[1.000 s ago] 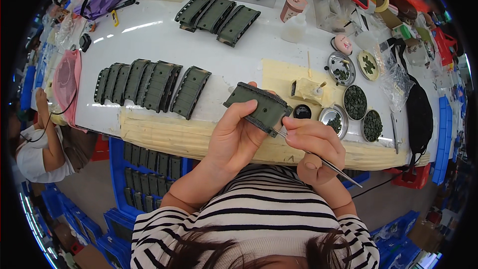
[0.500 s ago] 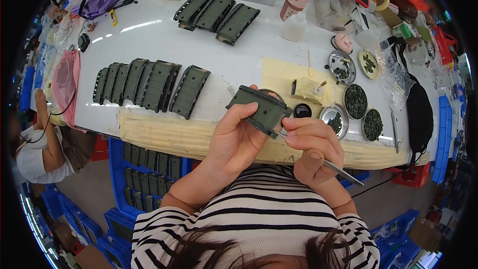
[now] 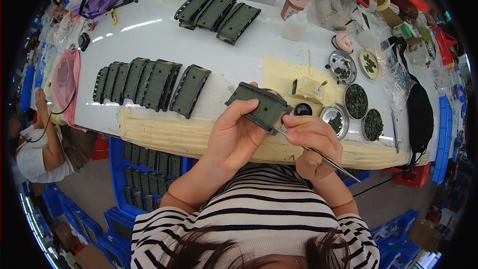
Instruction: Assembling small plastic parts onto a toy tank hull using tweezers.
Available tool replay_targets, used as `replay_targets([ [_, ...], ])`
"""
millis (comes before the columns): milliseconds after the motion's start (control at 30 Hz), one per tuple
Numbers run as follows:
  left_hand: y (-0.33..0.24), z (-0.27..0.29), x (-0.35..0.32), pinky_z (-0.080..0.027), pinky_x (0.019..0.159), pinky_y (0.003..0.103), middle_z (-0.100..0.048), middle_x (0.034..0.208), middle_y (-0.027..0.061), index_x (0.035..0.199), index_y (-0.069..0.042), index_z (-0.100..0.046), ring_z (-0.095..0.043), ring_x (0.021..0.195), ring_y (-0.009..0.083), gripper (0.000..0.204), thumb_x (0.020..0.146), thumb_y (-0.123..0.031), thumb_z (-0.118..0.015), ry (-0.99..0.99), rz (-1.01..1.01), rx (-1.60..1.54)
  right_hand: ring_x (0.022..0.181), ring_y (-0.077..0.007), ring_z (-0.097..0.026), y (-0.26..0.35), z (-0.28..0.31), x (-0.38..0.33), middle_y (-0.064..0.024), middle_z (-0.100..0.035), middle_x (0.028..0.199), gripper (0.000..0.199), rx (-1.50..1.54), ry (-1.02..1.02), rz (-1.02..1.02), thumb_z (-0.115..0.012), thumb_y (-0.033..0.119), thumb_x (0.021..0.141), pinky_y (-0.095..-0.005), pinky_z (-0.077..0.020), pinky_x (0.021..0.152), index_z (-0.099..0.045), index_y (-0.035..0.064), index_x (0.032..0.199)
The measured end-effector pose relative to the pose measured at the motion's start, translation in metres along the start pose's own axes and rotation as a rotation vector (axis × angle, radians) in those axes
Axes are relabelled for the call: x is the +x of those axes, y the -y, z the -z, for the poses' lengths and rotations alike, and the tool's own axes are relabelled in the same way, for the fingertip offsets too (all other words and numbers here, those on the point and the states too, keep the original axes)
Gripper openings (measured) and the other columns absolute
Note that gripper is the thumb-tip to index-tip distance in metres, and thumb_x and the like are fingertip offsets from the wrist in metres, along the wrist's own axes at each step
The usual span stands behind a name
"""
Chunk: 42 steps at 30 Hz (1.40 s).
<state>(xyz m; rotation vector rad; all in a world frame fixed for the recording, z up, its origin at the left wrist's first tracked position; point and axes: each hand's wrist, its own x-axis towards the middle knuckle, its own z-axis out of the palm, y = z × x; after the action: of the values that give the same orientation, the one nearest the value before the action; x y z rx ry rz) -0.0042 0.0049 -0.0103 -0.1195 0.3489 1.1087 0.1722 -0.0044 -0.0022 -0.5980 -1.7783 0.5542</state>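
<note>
Tilted above the table's front edge, a dark green curved plastic panel [image 3: 261, 107] is gripped by my left hand [image 3: 231, 137], thumb on its face and fingers behind. My right hand [image 3: 316, 144] is closed round thin metal tweezers [image 3: 332, 163]. Their tip meets the panel's lower right corner; whether it grips a small part there I cannot tell. Just right of the panel are a small black round pot [image 3: 302, 110] and a metal dish [image 3: 334, 121] with small dark green pieces.
More green panels stand in a row [image 3: 144, 84] at the left and in a group [image 3: 216, 16] farther back. Round tins of green pieces [image 3: 356, 101] and a white bottle [image 3: 295, 26] stand to the right. Below the table's left side is a blue crate [image 3: 117, 179]. Another person [image 3: 45, 144] sits at far left.
The tweezers have turned a little in my right hand, and its fingers have shifted slightly. The panel has barely moved in my left hand.
</note>
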Motion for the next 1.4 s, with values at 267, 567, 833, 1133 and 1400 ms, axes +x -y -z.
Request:
replay_targets([
  [267, -0.01, -0.001, 0.001, -0.053, 0.097, 0.041, -0.045, 0.134, 0.0242, 0.138, -0.003, -0.038, -0.053, 0.118, 0.0328, 0.044, 0.099, -0.019, -0.046, 0.207, 0.053, -0.139, 0.094, -0.0314, -0.067, 0.015, 0.01, 0.003, -0.0141, -0.062, 0.098, 0.018, 0.125, -0.091, -0.072, -0.052, 0.001, 0.086, -0.0363, -0.0556, 0.078, -0.061, 0.0011, 0.101],
  [567, -0.007, -0.004, 0.004, -0.055, 0.094, 0.031, -0.044, 0.123, 0.0159, 0.133, 0.003, -0.041, -0.057, 0.11, 0.0241, 0.064, 0.092, -0.043, -0.058, 0.246, 0.229, -0.418, 0.088, -0.0297, -0.067, 0.034, 0.013, 0.017, -0.0123, -0.062, 0.093, 0.034, -0.069, 0.007, 0.009, -0.062, 0.032, 0.085, -0.0341, -0.0554, 0.07, -0.064, 0.0031, 0.102],
  [833, -0.002, -0.019, 0.006, -0.057, 0.088, 0.023, -0.056, 0.11, 0.0163, 0.115, 0.006, -0.048, -0.063, 0.099, 0.0199, 0.059, 0.089, -0.045, -0.062, 0.175, 0.245, -0.405, 0.089, -0.0292, -0.068, 0.032, 0.014, 0.017, -0.0126, -0.065, 0.095, 0.046, -0.05, 0.042, 0.035, -0.069, 0.041, 0.08, -0.0327, -0.0548, 0.07, -0.067, 0.0013, 0.103],
  [1133, -0.001, -0.022, 0.004, -0.057, 0.088, 0.024, -0.056, 0.11, 0.0177, 0.114, 0.01, -0.046, -0.064, 0.098, 0.0199, 0.062, 0.089, -0.044, -0.061, 0.164, 0.239, -0.425, 0.088, -0.0279, -0.068, 0.032, 0.013, 0.02, -0.0129, -0.066, 0.096, 0.045, -0.061, 0.063, 0.044, -0.069, 0.039, 0.081, -0.031, -0.054, 0.066, -0.068, 0.0011, 0.104],
  [1400, -0.001, -0.023, 0.006, -0.057, 0.088, 0.024, -0.057, 0.109, 0.0174, 0.115, 0.01, -0.046, -0.064, 0.099, 0.019, 0.061, 0.09, -0.044, -0.06, 0.162, 0.23, -0.393, 0.087, -0.0265, -0.068, 0.033, 0.012, 0.025, -0.0124, -0.066, 0.096, 0.038, -0.108, 0.068, 0.05, -0.076, 0.024, 0.075, -0.0304, -0.0542, 0.067, -0.068, 0.0017, 0.104],
])
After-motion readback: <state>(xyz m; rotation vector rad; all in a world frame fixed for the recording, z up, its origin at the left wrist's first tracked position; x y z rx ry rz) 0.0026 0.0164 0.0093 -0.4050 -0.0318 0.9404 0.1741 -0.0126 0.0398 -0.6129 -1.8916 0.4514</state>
